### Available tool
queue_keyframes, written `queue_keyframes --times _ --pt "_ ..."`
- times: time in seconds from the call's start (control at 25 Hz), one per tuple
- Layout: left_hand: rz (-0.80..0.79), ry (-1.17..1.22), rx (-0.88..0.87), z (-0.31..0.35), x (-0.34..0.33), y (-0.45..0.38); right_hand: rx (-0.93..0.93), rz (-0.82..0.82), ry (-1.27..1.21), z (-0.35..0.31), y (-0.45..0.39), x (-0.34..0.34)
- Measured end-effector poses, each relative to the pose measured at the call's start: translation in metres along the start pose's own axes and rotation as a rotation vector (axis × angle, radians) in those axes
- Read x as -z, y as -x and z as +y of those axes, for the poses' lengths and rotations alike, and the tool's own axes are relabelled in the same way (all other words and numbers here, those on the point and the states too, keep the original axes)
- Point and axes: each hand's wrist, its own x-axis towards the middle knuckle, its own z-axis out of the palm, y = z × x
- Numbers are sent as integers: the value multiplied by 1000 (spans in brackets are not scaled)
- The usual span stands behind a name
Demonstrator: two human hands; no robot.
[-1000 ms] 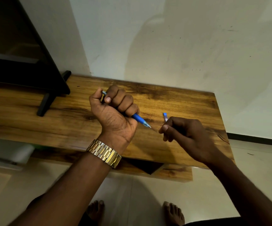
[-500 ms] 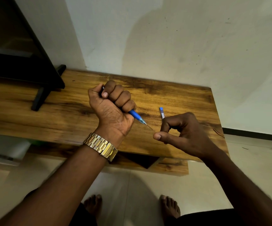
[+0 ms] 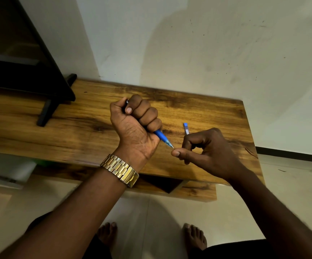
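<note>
My left hand (image 3: 134,128) grips a blue pen-like pencil (image 3: 161,137) in a fist above the wooden table (image 3: 76,131). Its clear pointed tip slants down to the right. My right hand (image 3: 207,152) hovers just right of that tip with the fingers curled and the thumb stretched out, the thumb tip touching or nearly touching the point. I see nothing held in the right hand. A small blue and clear tube (image 3: 186,128) lies on the table just behind the right index finger.
A black screen (image 3: 20,53) on a black foot (image 3: 46,113) stands at the table's left rear. A white wall lies behind. The table's right edge is close to my right hand. My bare feet (image 3: 106,234) stand on pale tiles below the front edge.
My right hand opened its pinch near the pencil tip, then brought the thumb back up to the tip. The left fist kept its grip and hardly moved.
</note>
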Motion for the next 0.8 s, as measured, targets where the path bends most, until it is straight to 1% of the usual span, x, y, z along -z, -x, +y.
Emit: queue_keyframes --times 0.28,0.44,0.52,0.68,0.72,0.8 --pt "18 -70 49 -8 8 2 -25 -32 -8 3 -2 -3" --pt "61 -175 42 -12 25 -8 -77 -2 9 0 -3 -11" --pt "64 -340 70 -16 33 -13 -105 33 2 -2 -4 -15" --pt "48 -875 105 -20 57 -15 -191 83 19 -4 -8 -24" --pt "64 -985 119 -17 63 -15 -214 66 31 -4 -9 -24" --pt "158 -1215 121 -3 75 -16 -266 26 84 0 -10 -19"
